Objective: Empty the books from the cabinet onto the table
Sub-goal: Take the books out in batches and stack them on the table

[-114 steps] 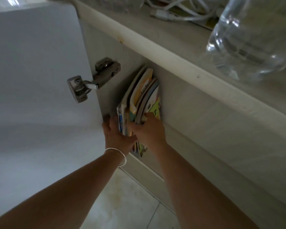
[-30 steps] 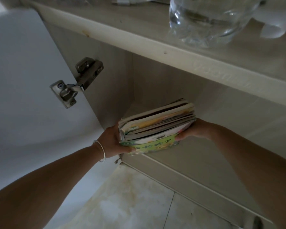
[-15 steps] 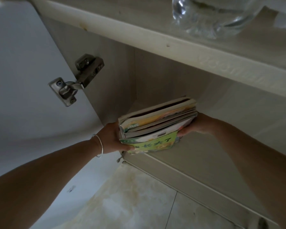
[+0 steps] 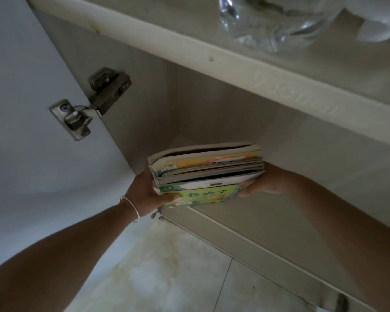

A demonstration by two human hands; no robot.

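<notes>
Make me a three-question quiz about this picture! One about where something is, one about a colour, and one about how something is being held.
1. Where is the clear bottle?
A. on the top above the cabinet
B. on the floor
C. inside the cabinet

2. What colour is the cover of the lowest book in the stack of books?
A. black
B. green
C. red

3. How is the stack held?
A. by one hand
B. by both hands
C. by no hand

Answers: 1 A, it stands on the tabletop. 2 B, bright green shows beneath. 3 B, the left hand and right hand grip opposite ends.
</notes>
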